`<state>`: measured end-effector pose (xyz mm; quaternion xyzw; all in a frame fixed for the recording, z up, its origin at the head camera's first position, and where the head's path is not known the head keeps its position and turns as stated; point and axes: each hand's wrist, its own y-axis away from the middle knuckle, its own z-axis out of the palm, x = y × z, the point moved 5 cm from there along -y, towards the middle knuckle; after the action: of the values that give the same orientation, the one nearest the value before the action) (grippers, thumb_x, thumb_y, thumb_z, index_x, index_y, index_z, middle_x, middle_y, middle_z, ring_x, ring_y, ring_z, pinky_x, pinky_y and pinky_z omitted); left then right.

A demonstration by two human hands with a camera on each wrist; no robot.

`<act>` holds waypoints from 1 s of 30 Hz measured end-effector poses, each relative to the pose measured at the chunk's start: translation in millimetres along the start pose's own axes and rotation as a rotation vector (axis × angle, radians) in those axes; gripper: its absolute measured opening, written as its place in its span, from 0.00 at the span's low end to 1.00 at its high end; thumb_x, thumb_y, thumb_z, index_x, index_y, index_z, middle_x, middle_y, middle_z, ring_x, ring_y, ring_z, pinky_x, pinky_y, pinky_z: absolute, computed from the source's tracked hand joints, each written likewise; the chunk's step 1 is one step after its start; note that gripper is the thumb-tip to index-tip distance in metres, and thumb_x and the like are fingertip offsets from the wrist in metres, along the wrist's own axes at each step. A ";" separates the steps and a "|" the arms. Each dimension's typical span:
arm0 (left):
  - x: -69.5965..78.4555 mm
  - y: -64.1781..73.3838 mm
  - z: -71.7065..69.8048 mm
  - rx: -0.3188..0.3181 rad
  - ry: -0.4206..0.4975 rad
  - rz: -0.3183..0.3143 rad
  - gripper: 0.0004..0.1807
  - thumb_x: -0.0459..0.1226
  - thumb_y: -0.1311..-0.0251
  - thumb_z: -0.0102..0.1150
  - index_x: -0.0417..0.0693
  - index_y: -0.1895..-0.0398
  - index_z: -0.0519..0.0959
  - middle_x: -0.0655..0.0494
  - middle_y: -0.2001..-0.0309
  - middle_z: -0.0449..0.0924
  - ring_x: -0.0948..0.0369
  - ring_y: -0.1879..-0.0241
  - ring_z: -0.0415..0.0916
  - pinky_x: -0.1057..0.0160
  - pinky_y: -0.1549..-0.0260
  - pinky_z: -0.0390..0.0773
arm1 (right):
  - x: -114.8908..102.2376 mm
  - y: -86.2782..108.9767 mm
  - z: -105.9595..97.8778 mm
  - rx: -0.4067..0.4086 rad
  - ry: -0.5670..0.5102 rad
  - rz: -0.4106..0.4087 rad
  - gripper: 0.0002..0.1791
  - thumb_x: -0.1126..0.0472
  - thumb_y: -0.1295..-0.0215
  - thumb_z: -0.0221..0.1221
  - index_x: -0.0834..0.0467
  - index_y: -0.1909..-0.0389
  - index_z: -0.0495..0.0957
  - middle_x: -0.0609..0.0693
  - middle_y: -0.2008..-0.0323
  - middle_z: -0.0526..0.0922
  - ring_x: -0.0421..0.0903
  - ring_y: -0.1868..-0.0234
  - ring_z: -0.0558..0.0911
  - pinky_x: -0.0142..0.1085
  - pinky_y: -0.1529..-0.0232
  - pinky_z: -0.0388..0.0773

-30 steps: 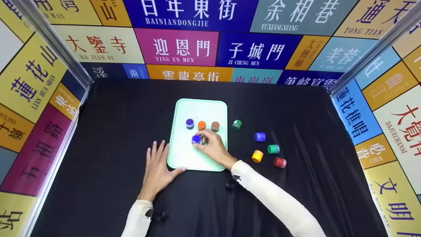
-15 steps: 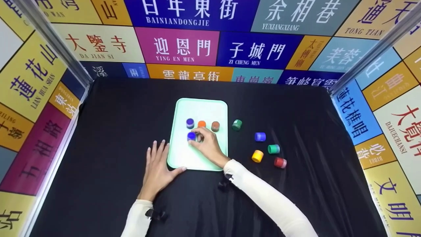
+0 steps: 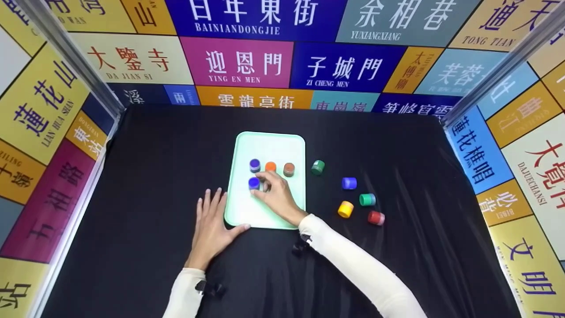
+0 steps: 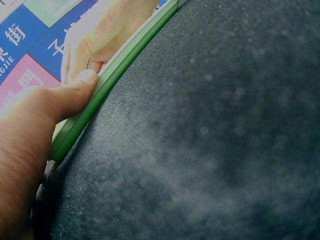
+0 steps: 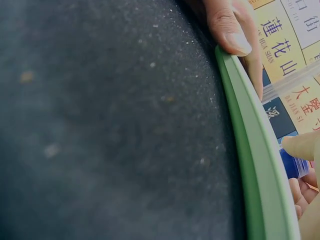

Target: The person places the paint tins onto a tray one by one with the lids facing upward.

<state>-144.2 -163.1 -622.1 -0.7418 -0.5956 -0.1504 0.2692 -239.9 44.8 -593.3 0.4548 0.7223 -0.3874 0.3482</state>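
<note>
I'd seat the blue jar (image 3: 253, 183), pinched in the right hand (image 3: 279, 194) at six o'clock from the purple jar (image 3: 254, 166), squarely on the tray (image 3: 269, 148), the left hand (image 3: 212, 230) (fingers straight) touching its edge.

Jars (image 3: 254, 182) on tray (image 3: 273, 148), others (image 3: 345, 209) right of it

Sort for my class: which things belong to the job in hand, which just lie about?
Apparently in the job:
blue jar, in the right hand
green tray, touched by the left hand
purple jar, orange jar, brown jar

Lying about, perhaps for later:
dark green jar, other blue jar, green jar, yellow jar, red jar
</note>
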 end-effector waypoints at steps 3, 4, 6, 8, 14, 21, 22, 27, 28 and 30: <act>0.2 0.0 0.2 0.000 -0.003 0.001 0.64 0.69 0.42 0.73 0.34 0.15 0.63 0.36 0.14 0.57 0.36 0.12 0.42 0.35 0.14 0.36 | 0.2 4.7 -5.4 -0.007 -0.046 -0.002 0.24 0.64 0.34 0.78 0.65 0.39 0.86 0.56 0.50 0.87 0.49 0.62 0.83 0.33 0.58 0.78; 0.2 0.0 0.2 0.000 -0.002 0.001 0.64 0.69 0.42 0.73 0.34 0.15 0.63 0.36 0.14 0.57 0.36 0.12 0.42 0.34 0.14 0.36 | 0.6 6.4 -7.4 -0.011 -0.068 -0.004 0.24 0.63 0.34 0.78 0.64 0.39 0.86 0.57 0.49 0.87 0.49 0.61 0.83 0.33 0.58 0.78; 0.1 0.0 0.1 0.000 0.002 0.000 0.64 0.69 0.42 0.73 0.34 0.15 0.63 0.36 0.14 0.58 0.36 0.12 0.42 0.34 0.14 0.36 | 1.8 9.9 -12.0 -0.019 -0.106 -0.006 0.23 0.61 0.32 0.77 0.63 0.39 0.86 0.57 0.47 0.88 0.51 0.59 0.84 0.33 0.58 0.78; 0.0 0.0 -0.3 0.001 0.004 -0.001 0.64 0.69 0.42 0.74 0.35 0.15 0.63 0.36 0.14 0.58 0.36 0.12 0.42 0.35 0.14 0.36 | 3.2 13.7 -16.9 -0.025 -0.134 -0.007 0.23 0.59 0.32 0.77 0.61 0.39 0.86 0.57 0.46 0.88 0.52 0.58 0.85 0.33 0.58 0.77; -0.1 0.1 -1.0 0.007 0.004 -0.003 0.64 0.69 0.43 0.75 0.34 0.15 0.64 0.36 0.14 0.58 0.36 0.12 0.42 0.35 0.14 0.36 | 4.9 24.1 -31.6 -0.031 -0.195 -0.030 0.24 0.61 0.32 0.77 0.63 0.38 0.86 0.61 0.46 0.87 0.60 0.56 0.84 0.43 0.57 0.78; 0.2 0.4 -0.6 0.005 0.014 -0.011 0.65 0.68 0.44 0.76 0.35 0.15 0.63 0.37 0.14 0.58 0.37 0.12 0.41 0.35 0.14 0.36 | -2.5 35.8 -44.9 -0.036 -0.248 -0.105 0.24 0.73 0.37 0.76 0.73 0.41 0.84 0.72 0.52 0.85 0.70 0.56 0.82 0.62 0.58 0.78; 0.2 0.4 -0.5 0.006 0.015 -0.010 0.65 0.68 0.44 0.76 0.35 0.15 0.63 0.37 0.14 0.58 0.37 0.12 0.41 0.35 0.14 0.36 | -4.2 38.0 -47.3 -0.036 -0.251 -0.112 0.23 0.74 0.37 0.76 0.73 0.41 0.84 0.73 0.52 0.84 0.71 0.56 0.82 0.64 0.57 0.78; 0.2 0.8 -0.8 0.008 0.022 -0.009 0.65 0.68 0.44 0.76 0.36 0.15 0.63 0.38 0.14 0.57 0.37 0.12 0.41 0.36 0.14 0.36 | -23.4 51.2 -65.6 -0.042 -0.245 -0.145 0.23 0.75 0.37 0.75 0.73 0.41 0.84 0.74 0.49 0.85 0.75 0.53 0.80 0.69 0.52 0.78; 0.2 1.0 -1.0 0.005 0.023 -0.011 0.65 0.68 0.44 0.76 0.36 0.15 0.63 0.38 0.14 0.57 0.37 0.12 0.41 0.36 0.14 0.35 | -26.9 54.1 -69.7 -0.044 -0.240 -0.149 0.23 0.74 0.36 0.75 0.72 0.41 0.84 0.72 0.49 0.85 0.75 0.52 0.80 0.69 0.50 0.78; 0.2 1.1 -1.2 0.001 0.025 -0.014 0.65 0.67 0.43 0.76 0.36 0.14 0.62 0.38 0.13 0.56 0.37 0.12 0.40 0.36 0.14 0.35 | -30.8 59.0 -77.3 -0.042 -0.227 -0.156 0.23 0.74 0.36 0.75 0.70 0.40 0.85 0.70 0.47 0.86 0.73 0.48 0.81 0.68 0.47 0.78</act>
<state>-143.0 -163.8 -621.2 -0.7356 -0.5973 -0.1614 0.2759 -186.3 117.5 -546.0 0.3433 0.7194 -0.4471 0.4059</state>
